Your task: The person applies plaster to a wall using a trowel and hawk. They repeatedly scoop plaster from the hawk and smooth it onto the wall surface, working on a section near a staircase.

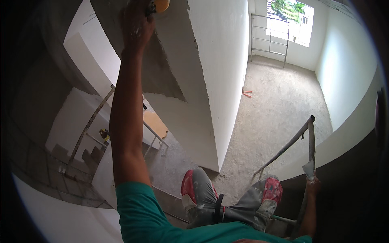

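Note:
My left hand is raised at the top, closed on the dark handle of a yellow tool against the corner of a wall with rough grey and white plaster patches. Only part of that tool shows. At the lower right, my right hand grips a putty knife with a pale blade, beside a metal scaffold tube. My knees, in grey trousers with red patches, are bent below me.
A metal frame stands under a window on the dusty floor, with small red pieces by the wall. At left are more scaffold tubes, a tan board and what may be a person in yellow, small and unclear.

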Demonstrator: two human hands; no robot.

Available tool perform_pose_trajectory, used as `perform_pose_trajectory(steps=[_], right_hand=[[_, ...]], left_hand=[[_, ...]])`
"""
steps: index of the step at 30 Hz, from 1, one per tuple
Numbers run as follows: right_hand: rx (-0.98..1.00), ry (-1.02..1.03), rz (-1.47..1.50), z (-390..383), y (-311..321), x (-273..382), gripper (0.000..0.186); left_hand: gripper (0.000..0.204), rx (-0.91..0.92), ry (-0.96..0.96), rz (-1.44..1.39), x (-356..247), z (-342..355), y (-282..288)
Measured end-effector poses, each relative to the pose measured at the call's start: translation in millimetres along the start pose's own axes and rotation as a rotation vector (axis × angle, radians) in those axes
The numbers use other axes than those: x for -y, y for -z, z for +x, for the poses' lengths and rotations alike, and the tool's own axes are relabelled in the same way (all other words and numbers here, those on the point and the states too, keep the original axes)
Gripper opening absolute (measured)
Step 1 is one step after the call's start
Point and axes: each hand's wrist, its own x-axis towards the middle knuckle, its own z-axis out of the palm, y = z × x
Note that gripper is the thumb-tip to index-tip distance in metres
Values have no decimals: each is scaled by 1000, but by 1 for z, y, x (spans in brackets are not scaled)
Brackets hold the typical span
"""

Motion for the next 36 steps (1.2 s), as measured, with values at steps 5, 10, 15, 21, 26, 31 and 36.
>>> perform_pose_trajectory(steps=[5, 10, 15, 21, 26, 31, 36], right_hand=[[-39, 26, -16, -4, 3, 9, 43], [-7, -35, -49, -1, 2, -18, 40], [46, -53, -16, 6, -1, -17, 41], [23, -28, 64, 8, 12, 5, 52], [-207, 194, -15, 2, -9, -54, 47], [53, -81, 50, 0, 50, 28, 40], [63, -87, -49, 5, 37, 9, 40]], left_hand=[[53, 59, 49, 139, -10, -16, -5], [74, 89, 43, 32, -36, -66, -31], [84, 280, 215, 75, -83, -143, -42], [76, 543, 289, 44, -125, -237, -19], [83, 313, 286, 56, -100, -183, 1], [78, 103, 92, 117, -3, -38, -6], [65, 152, 131, 217, 1, 31, -2]])
